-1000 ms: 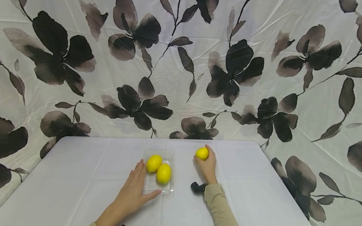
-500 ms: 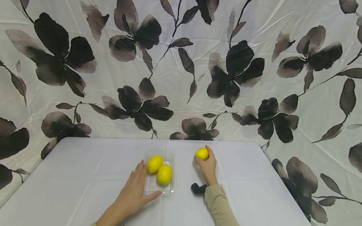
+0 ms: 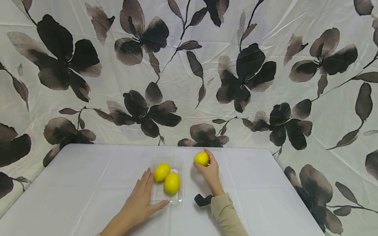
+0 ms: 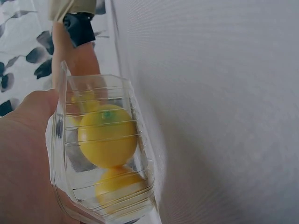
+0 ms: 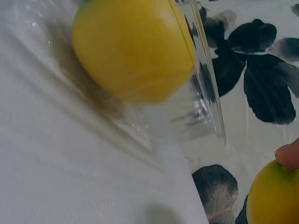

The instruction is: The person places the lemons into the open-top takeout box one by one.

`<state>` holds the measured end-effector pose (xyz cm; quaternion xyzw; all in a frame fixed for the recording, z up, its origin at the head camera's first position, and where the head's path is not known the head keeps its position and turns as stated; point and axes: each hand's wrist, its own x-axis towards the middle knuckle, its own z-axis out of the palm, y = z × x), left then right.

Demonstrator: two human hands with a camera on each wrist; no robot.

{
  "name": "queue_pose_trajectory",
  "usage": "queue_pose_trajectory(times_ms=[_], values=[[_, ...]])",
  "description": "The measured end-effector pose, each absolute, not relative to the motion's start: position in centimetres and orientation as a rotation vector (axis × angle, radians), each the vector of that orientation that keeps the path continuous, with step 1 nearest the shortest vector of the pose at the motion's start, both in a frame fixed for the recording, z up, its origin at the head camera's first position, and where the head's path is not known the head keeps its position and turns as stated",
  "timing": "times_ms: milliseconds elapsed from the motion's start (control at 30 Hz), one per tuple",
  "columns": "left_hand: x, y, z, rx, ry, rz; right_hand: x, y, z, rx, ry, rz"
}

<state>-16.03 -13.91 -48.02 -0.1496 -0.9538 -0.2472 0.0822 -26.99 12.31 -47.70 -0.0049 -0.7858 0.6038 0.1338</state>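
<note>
A clear plastic container (image 3: 159,196) stands on the table with two yellow lemons (image 3: 172,183) inside, one slightly behind the other. Along its left side lie the straight fingers of my left hand (image 3: 138,198), the thumb spread along the near edge. In the left wrist view the clear container (image 4: 60,154) is close beside that hand. To the right of the container, my right hand (image 3: 210,172) pinches a third lemon (image 3: 201,158) between thumb and fingers, raised over the table with a shadow below. The right wrist view shows part of this held lemon (image 5: 275,196) at its lower right corner.
The white-covered table (image 3: 73,183) ends at a back edge in front of a hanging floral cloth (image 3: 189,75). A black device (image 3: 203,200) sits at the right wrist, by a beige sleeve (image 3: 227,213).
My right hand has moved left toward the container with the lemon and lifted it off the table. The left hand and the container have stayed in place.
</note>
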Motion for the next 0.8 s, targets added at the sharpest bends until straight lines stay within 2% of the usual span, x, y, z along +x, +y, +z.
queue_pose_trajectory(times_ms=[400, 800], values=[[-16.2, -13.9, -48.0, -0.449, -2.859, -0.720, -25.1, 9.2, -45.3, 0.436, -2.394, 1.792], [-16.1, -13.9, -48.0, -0.453, -2.850, -0.722, -22.9, 7.0, -44.0, 0.894, -2.585, 1.600]])
